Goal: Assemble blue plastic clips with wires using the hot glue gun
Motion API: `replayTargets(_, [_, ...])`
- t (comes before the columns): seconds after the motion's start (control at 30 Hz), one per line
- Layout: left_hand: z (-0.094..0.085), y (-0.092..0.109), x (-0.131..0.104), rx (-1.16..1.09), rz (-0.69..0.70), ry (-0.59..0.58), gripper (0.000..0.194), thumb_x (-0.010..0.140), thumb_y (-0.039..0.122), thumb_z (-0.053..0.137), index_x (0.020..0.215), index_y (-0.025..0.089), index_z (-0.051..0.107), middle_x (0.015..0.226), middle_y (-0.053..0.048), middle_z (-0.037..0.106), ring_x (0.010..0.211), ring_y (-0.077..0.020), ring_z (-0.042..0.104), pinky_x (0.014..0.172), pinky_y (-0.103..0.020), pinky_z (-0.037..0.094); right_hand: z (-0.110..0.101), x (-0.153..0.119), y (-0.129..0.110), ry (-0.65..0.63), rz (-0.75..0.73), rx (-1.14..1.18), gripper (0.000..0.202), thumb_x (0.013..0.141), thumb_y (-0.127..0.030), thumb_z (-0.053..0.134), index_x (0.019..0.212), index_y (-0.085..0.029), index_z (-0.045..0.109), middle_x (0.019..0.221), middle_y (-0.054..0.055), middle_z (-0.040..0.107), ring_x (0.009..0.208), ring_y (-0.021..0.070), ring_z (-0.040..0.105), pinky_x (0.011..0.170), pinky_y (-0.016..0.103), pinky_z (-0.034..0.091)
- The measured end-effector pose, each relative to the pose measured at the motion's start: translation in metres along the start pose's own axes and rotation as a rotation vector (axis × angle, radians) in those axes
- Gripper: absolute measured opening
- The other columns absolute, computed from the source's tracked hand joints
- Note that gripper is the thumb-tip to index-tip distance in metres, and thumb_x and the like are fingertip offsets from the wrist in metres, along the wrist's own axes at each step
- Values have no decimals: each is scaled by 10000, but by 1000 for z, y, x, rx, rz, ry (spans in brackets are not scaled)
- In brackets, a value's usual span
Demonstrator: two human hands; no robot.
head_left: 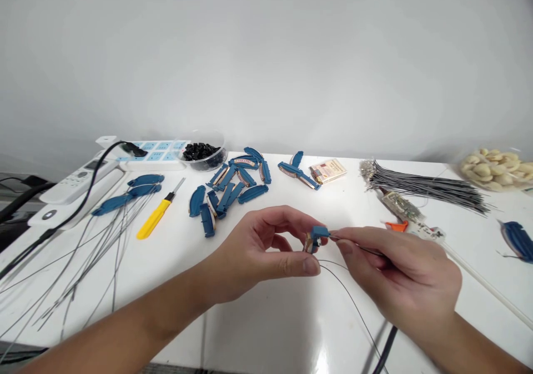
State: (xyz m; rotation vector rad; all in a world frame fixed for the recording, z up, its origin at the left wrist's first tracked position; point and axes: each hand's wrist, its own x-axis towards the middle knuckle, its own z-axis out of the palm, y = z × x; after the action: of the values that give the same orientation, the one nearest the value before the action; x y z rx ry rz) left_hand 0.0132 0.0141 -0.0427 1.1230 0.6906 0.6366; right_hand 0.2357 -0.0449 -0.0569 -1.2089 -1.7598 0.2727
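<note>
Above the middle of the table, my left hand (266, 252) pinches a small blue plastic piece (320, 232) between thumb and fingers, its end facing right. My right hand (400, 274) is closed, thumb and forefinger gripping a thin dark wire (370, 249) whose tip meets the right side of the blue piece. A loose length of thin wire (353, 302) curves down below both hands. Under my right hand a thick black cord (387, 349) runs to the bottom edge; what it joins is hidden by the hand.
Several blue plastic pieces (244, 163) lie beyond my left hand, near a tub of black parts (202, 153). To the left are a yellow screwdriver (156, 218), wired blue pieces (144, 190) and a power strip (158, 153). A wire bundle (428, 185) and pale-piece container (493, 168) stand right.
</note>
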Motion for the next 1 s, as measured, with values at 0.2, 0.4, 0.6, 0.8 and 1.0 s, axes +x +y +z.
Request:
replayTargets(0.2, [0, -1, -1, 52, 17, 11, 348, 738, 227, 964, 1041, 221, 793, 966, -29, 774, 817, -133, 655, 721, -243, 525, 0, 1, -1, 1, -1, 2, 159, 942, -191, 737, 987, -336, 784, 637, -46, 728, 414, 97, 480, 409, 269, 363])
replayTargets(0.4, [0, -4, -2, 101, 50, 28, 365, 749, 245, 962, 1070, 232, 790, 1000, -26, 774, 806, -127, 656, 738, -253, 527, -1, 1, -2, -2, -5, 6, 157, 934, -189, 739, 966, -336, 784, 604, -46, 696, 403, 103, 472, 408, 276, 375])
replayTargets(0.6, [0, -5, -2, 160, 72, 63, 374, 744, 260, 964, 1076, 232, 794, 1028, -40, 772, 851, -157, 677, 743, -270, 533, -1, 0, -1, 1, -6, 10, 159, 931, -176, 734, 954, -329, 771, 626, -40, 710, 418, 112, 495, 405, 277, 375])
replayTargets(0.8, [0, -7, -2, 199, 84, 67, 365, 759, 273, 957, 1086, 256, 794, 1032, -21, 766, 891, -153, 674, 759, -261, 531, -1, -1, -1, -15, -13, 20, 155, 940, -171, 732, 970, -322, 755, 623, -51, 690, 426, 98, 475, 412, 265, 363])
replayTargets(1.0, [1, -3, -1, 215, 77, 82, 371, 749, 205, 951, 1081, 254, 793, 1007, -11, 765, 905, -156, 676, 760, -266, 521, 0, 2, -2, -54, -6, 63, 164, 949, -137, 696, 961, -299, 727, 610, -53, 619, 472, 104, 466, 442, 259, 371])
